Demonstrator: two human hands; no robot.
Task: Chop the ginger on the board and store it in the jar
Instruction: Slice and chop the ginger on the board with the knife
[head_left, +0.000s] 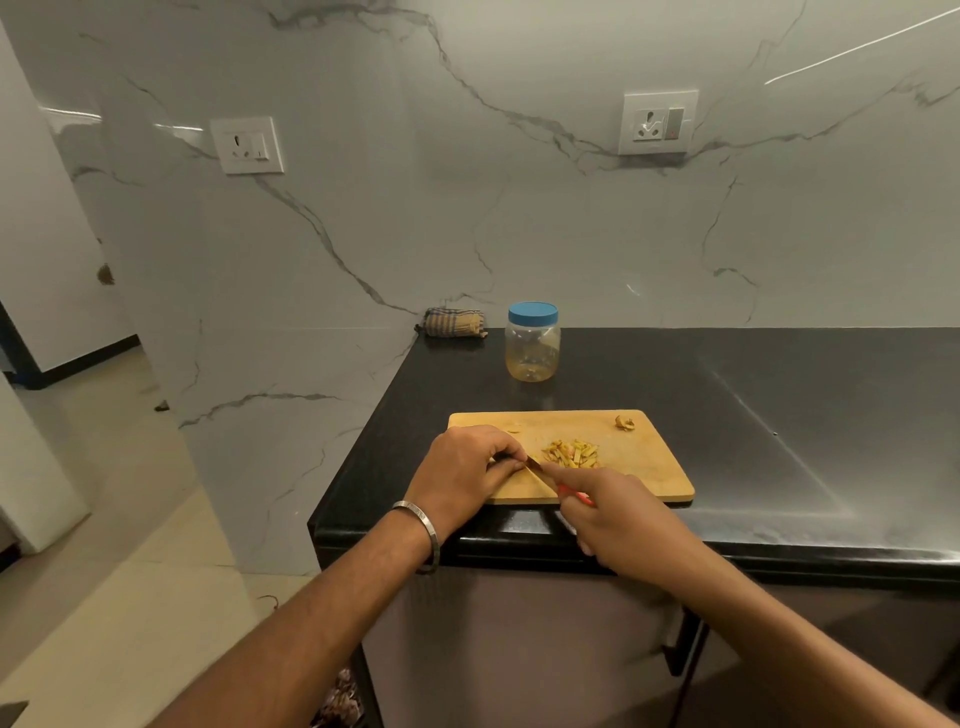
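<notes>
A wooden cutting board (644, 467) lies on the black counter. A pile of chopped ginger strips (571, 453) sits near its middle, and a ginger scrap (625, 422) lies at its far right corner. My right hand (623, 525) grips a red-handled knife (545, 480), forefinger laid along the blade, whose tip points left. My left hand (462, 473) rests on the board's left end, fingers curled and pinching at the knife tip; what they hold is hidden. The clear jar (533, 347) with its blue lid on stands behind the board.
A folded checked cloth (454, 322) lies against the marble wall at the counter's back left corner. The counter (779, 415) stretches away to the right. Its left edge drops to the tiled floor (104, 519). Two wall sockets sit above.
</notes>
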